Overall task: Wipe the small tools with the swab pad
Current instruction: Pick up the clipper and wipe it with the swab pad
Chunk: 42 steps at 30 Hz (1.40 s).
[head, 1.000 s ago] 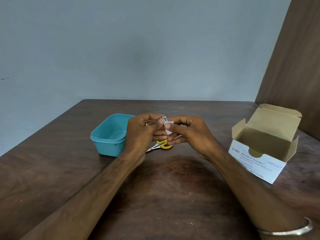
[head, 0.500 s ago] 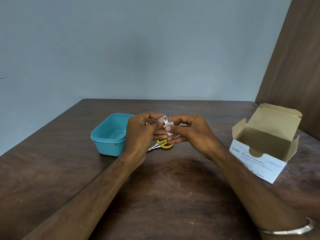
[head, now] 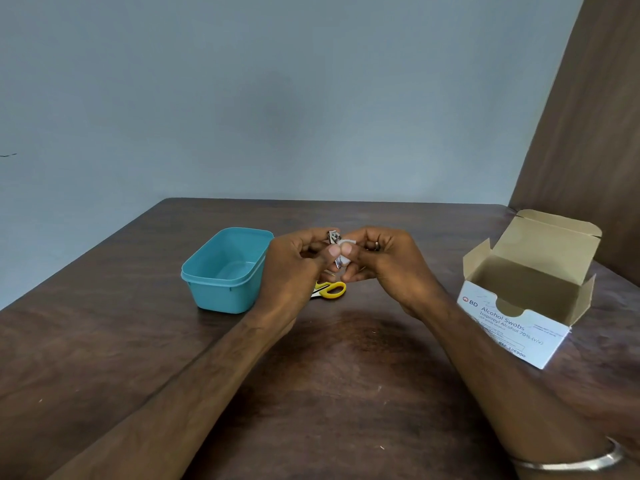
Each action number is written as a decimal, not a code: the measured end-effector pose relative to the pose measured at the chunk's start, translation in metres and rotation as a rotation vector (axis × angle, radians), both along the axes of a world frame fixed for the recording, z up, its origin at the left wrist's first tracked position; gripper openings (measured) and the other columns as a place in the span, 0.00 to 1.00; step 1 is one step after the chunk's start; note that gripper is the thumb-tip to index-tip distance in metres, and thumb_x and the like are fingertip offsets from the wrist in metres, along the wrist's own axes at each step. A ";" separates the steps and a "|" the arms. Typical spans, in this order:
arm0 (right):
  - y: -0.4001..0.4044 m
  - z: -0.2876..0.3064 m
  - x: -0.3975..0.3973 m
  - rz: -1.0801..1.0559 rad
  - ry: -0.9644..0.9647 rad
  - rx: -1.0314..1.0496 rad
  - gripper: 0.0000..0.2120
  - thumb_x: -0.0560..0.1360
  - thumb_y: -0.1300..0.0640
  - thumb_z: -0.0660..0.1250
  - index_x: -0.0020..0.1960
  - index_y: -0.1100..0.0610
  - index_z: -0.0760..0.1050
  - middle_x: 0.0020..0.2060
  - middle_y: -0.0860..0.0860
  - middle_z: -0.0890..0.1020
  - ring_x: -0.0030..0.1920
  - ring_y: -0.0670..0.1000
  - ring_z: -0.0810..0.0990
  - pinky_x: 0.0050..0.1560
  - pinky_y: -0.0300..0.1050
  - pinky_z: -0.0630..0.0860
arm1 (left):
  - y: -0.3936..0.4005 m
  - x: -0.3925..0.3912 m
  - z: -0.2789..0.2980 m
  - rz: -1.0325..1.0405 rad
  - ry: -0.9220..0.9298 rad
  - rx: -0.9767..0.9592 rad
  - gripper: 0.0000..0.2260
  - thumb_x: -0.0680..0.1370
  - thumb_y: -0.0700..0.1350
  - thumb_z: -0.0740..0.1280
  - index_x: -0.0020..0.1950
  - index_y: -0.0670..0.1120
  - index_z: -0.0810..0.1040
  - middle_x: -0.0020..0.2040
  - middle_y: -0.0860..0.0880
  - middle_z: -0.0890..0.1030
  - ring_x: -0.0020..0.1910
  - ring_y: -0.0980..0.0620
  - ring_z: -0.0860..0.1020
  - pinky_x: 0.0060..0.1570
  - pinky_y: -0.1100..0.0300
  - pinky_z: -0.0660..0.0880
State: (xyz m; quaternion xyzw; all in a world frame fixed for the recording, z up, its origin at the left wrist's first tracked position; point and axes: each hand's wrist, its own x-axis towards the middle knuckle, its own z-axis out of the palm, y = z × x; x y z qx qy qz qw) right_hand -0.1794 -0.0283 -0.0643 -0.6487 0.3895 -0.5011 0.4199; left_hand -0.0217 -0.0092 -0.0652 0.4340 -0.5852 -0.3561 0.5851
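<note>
My left hand pinches a small metal nail clipper upright above the middle of the brown table. My right hand pinches a white swab pad against the clipper's side. Both hands meet at the clipper, and my fingers hide most of it. Small scissors with yellow handles lie on the table just below my hands, partly covered by the left one.
A teal plastic tub stands open to the left of my hands. An opened cardboard box of alcohol swabs sits at the right. A wooden panel rises behind the box.
The clipper now stands more exposed between my fingertips, and the swab pad has slid a little along its side. Both hands stay in the same place.
</note>
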 end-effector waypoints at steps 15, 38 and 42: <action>0.003 0.007 -0.002 -0.037 0.004 -0.044 0.05 0.77 0.65 0.71 0.43 0.61 0.83 0.33 0.54 0.83 0.29 0.52 0.79 0.42 0.56 0.83 | -0.002 0.009 0.001 0.347 -0.556 -0.503 0.08 0.74 0.40 0.71 0.52 0.45 0.84 0.45 0.50 0.86 0.43 0.53 0.83 0.42 0.49 0.81; 0.002 0.012 -0.013 -0.142 -0.222 -0.027 0.04 0.75 0.63 0.73 0.50 0.58 0.83 0.38 0.51 0.85 0.29 0.50 0.76 0.31 0.47 0.79 | 0.008 0.000 0.010 -0.023 0.101 0.149 0.14 0.76 0.37 0.70 0.62 0.41 0.78 0.42 0.42 0.86 0.40 0.47 0.86 0.42 0.53 0.83; 0.002 0.008 -0.006 -0.123 -0.122 -0.062 0.04 0.72 0.63 0.76 0.46 0.58 0.82 0.36 0.52 0.84 0.28 0.50 0.77 0.30 0.47 0.77 | 0.012 -0.002 0.013 -0.119 0.139 0.235 0.12 0.76 0.36 0.70 0.59 0.40 0.79 0.39 0.41 0.86 0.39 0.44 0.86 0.39 0.57 0.83</action>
